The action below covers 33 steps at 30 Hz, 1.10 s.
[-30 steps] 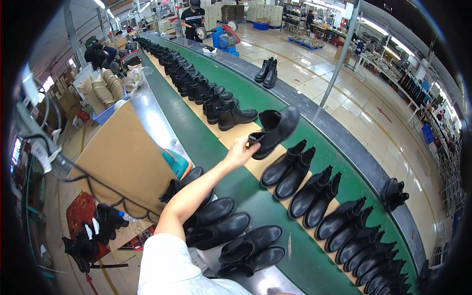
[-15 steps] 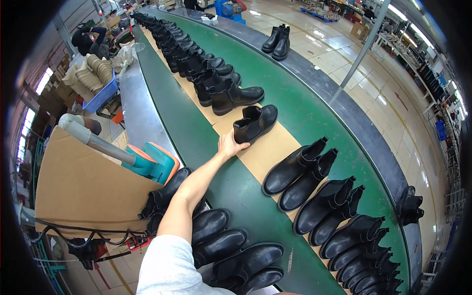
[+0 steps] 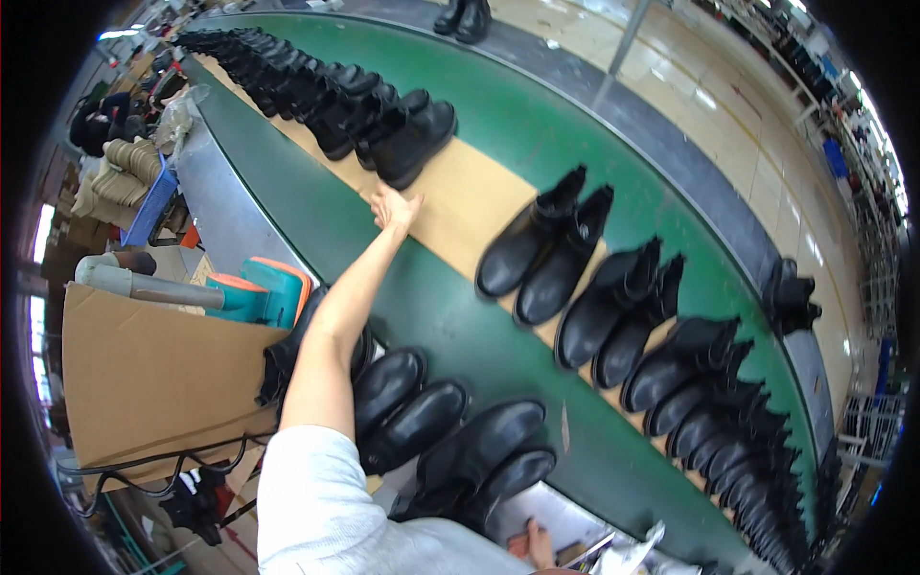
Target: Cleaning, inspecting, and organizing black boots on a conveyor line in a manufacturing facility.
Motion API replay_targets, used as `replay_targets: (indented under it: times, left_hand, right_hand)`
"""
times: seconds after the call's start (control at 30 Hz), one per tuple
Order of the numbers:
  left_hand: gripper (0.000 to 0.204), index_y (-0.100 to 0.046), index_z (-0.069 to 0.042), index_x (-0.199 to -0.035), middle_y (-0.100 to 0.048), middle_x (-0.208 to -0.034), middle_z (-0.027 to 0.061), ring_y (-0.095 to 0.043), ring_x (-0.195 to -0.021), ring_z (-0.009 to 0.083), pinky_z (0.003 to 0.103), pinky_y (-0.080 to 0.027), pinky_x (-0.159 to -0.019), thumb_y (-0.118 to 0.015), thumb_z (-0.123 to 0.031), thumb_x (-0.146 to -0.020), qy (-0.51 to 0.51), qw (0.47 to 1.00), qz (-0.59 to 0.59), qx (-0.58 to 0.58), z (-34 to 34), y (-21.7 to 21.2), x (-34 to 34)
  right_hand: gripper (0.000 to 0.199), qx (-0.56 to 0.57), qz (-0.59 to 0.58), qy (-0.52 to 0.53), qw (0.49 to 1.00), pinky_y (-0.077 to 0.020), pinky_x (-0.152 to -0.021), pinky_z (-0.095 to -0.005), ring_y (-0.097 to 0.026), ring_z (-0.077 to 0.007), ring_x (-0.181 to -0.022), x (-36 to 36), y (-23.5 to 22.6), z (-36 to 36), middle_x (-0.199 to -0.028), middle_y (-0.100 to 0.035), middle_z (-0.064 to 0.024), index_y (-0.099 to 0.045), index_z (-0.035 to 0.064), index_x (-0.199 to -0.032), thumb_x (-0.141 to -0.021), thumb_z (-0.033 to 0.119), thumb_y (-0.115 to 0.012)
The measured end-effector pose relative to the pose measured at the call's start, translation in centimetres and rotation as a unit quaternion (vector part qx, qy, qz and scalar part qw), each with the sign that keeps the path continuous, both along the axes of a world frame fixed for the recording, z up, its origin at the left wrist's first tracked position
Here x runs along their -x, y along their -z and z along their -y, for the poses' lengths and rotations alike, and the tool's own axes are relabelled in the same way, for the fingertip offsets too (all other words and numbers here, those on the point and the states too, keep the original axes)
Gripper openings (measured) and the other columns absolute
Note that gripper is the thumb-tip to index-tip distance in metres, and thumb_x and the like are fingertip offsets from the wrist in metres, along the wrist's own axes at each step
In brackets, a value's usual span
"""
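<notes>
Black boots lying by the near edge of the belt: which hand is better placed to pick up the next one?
Probably the right. The right hand sits low near the body, close to the lying boots. The left hand is stretched far out, resting on the tan strip beside the upright boot.

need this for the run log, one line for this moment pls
left hand open, flat on tan strip | beside black boot | right hand low, near papers

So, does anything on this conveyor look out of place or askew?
Mostly no. The boots stand in pairs along the tan strip, where the left hand rests empty. One dark pair sits apart at the belt's far edge, off the strip. A gap separates the nearest boot from the next pair.
</notes>
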<state>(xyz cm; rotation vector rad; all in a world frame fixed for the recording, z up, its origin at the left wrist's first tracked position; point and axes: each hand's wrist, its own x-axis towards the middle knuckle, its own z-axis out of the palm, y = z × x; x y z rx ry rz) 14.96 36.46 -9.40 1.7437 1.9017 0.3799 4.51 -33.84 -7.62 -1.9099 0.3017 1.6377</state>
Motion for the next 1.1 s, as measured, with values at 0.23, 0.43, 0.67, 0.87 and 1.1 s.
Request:
replay_targets:
  times: [0.23, 0.43, 0.67, 0.87, 1.1]
  left_hand:
    - [0.043, -0.054, -0.001, -0.113, -0.05, -0.114, 0.0243, -0.048, -0.109, 0.0382, 0.042, -0.038, -0.095, -0.061, -0.025, -0.078, 0.403, 0.912, 0.052, -0.064, 14.2, -10.1, 4.4]
    - [0.031, -0.055, -0.001, -0.104, -0.057, -0.095, 0.0204, -0.056, -0.095, 0.0367, 0.043, -0.047, -0.082, -0.048, 0.0, -0.074, 0.715, 0.692, -0.098, -0.006, 28.3, -14.6, 11.0]
    - [0.054, -0.03, 0.006, -0.13, -0.042, -0.12, 0.0272, -0.043, -0.111, 0.0427, 0.048, -0.038, -0.091, -0.051, -0.008, -0.082, 0.525, 0.846, 0.084, 0.03, 37.5, -4.2, 18.5]
    - [0.066, -0.029, 0.006, -0.132, -0.043, -0.122, 0.0244, -0.042, -0.114, 0.0393, 0.049, -0.035, -0.095, -0.057, -0.025, -0.08, 0.414, 0.904, 0.046, 0.1, 38.5, -5.0, 18.4]
    - [0.067, -0.049, -0.002, -0.124, -0.044, -0.117, 0.0177, -0.041, -0.113, 0.031, 0.039, -0.034, -0.097, -0.071, -0.032, -0.069, 0.367, 0.887, 0.161, 0.231, 38.1, -6.3, 19.6]
  right_hand:
    - [0.081, -0.06, 0.063, 0.013, 0.996, -0.0484, -0.044, -0.0273, -0.06, -0.0213, -0.047, 0.0, -0.6, -3.1, -0.057, -0.061, -0.0131, -0.064, -0.0031, -0.068, -0.089, 0.065, -0.024]
    - [0.088, -0.104, 0.045, 0.162, 0.98, -0.0466, -0.078, -0.0461, -0.049, -0.0325, -0.106, 0.6, -4.0, -12.0, -0.122, -0.042, -0.0195, -0.029, 0.0011, -0.132, -0.08, 0.072, -0.036]
    - [0.087, -0.154, -0.021, 0.334, 0.93, -0.0322, -0.09, -0.0621, -0.037, -0.0445, -0.115, 2.7, -5.1, -15.1, -0.137, -0.028, -0.0186, -0.019, 0.0174, -0.14, -0.075, 0.064, -0.055]
    - [0.078, -0.234, -0.051, 0.387, 0.89, -0.0358, -0.089, -0.0568, -0.045, -0.0385, -0.106, 3.2, -5.9, -13.3, -0.123, -0.04, -0.0127, -0.031, 0.0156, -0.133, -0.075, 0.06, -0.059]
    - [0.09, -0.256, -0.074, 0.339, 0.902, -0.0375, -0.09, -0.0451, -0.048, -0.0282, -0.111, 2.8, -5.5, -11.9, -0.126, -0.042, -0.0151, -0.036, 0.0057, -0.132, -0.072, 0.07, -0.054]
